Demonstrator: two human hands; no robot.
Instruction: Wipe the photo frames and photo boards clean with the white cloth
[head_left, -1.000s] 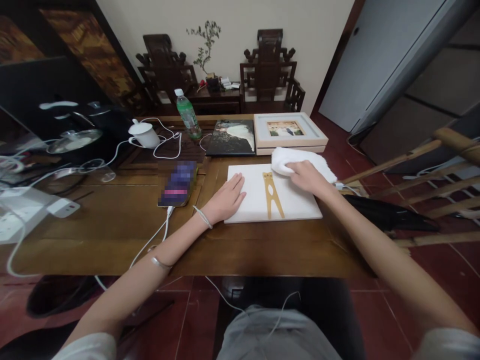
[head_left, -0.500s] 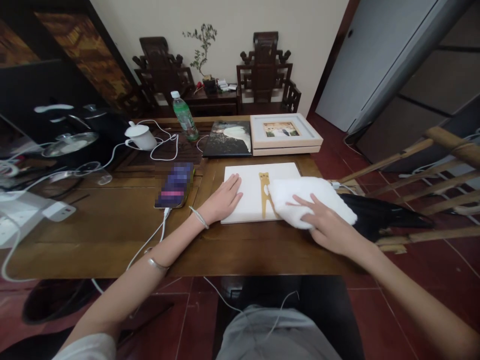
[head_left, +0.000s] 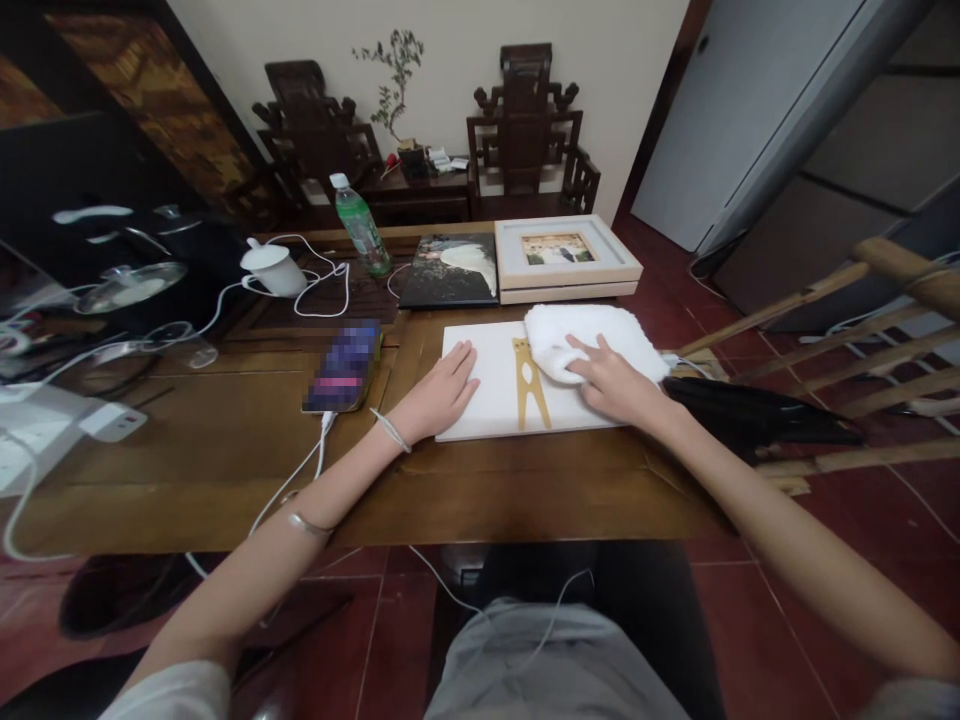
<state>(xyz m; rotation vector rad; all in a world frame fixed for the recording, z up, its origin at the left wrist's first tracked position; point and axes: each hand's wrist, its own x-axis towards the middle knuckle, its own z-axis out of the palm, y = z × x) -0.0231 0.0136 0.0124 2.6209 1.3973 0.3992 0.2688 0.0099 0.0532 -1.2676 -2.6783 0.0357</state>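
A white rectangular board (head_left: 487, 400) lies flat on the wooden table, with a gold, two-legged fitting like a frame stand (head_left: 525, 385) along its middle. My left hand (head_left: 442, 390) rests flat on the board's left edge, fingers stretched out and holding nothing. On the right part of the board, my right hand (head_left: 615, 385) presses and grips a fluffy white cloth (head_left: 592, 335). The cloth covers the board's upper right corner and touches the top of the gold fitting. Part of the right fingers sinks into the cloth's folds.
Behind the board lie a dark photo panel (head_left: 450, 270) and a pale wood picture frame (head_left: 570, 290). A phone (head_left: 343, 368) on a white cable, a green bottle (head_left: 364, 228) and a lidded white cup (head_left: 274, 268) stand left. A black bag-like item (head_left: 750, 410) is at right.
My right hand has moved the cloth up and slightly left, away from me, uncovering the gold fitting's right leg. My left hand stays on the board's left edge.
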